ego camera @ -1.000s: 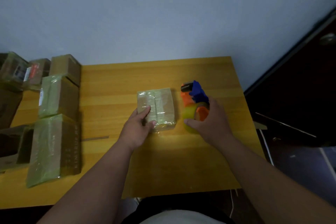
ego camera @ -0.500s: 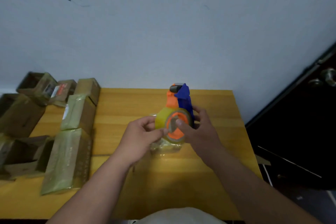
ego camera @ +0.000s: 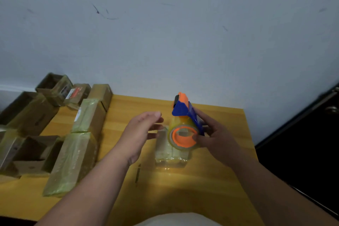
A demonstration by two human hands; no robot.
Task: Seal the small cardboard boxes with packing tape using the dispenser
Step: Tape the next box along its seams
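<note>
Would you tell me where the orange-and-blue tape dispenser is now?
The orange-and-blue tape dispenser is held in the right hand, above the taped cardboard box mid-table.

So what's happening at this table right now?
A person is taping small boxes. The right hand grips an orange-and-blue tape dispenser, held up over a tape-wrapped box in the middle of the wooden table. The left hand hovers open beside the roll. More boxes, some wrapped and some open, sit at the left.
</note>
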